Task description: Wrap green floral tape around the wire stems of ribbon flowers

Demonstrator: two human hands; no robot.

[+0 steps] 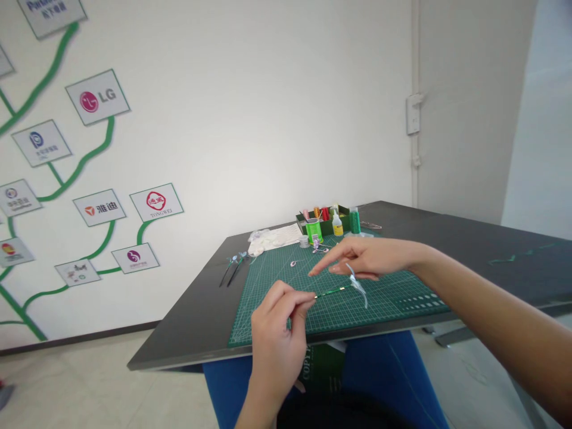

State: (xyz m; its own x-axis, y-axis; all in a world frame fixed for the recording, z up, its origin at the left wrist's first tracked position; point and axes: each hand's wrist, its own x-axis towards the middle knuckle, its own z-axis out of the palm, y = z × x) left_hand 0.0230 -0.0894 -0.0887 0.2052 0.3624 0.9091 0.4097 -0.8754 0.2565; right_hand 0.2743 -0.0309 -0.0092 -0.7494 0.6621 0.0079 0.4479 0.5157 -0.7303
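Note:
My left hand (280, 325) pinches the end of a thin stick wrapped in green thread (331, 292) between thumb and fingertips. The stick points right, over the front of the mat, with small gold-coloured bits along it. A pale blue flower-like piece (356, 282) with thin trailing ends sits at its far tip. Just above the stick hovers my right hand (369, 256), index finger stretched out to the left and the other fingers loosely bent. Nothing shows in its grasp. Beneath both hands lies a green cutting mat (268, 277).
Behind the mat, a dark green box (344, 218) contains thread spools. Before it stand a bright green can (314, 231), a glue bottle (336, 223) and a green thread spool (354, 220). White cloth or paper (274, 239) and two dark sticks with pale flowers (235, 267) lie left. Tweezers (370, 226) rest back right.

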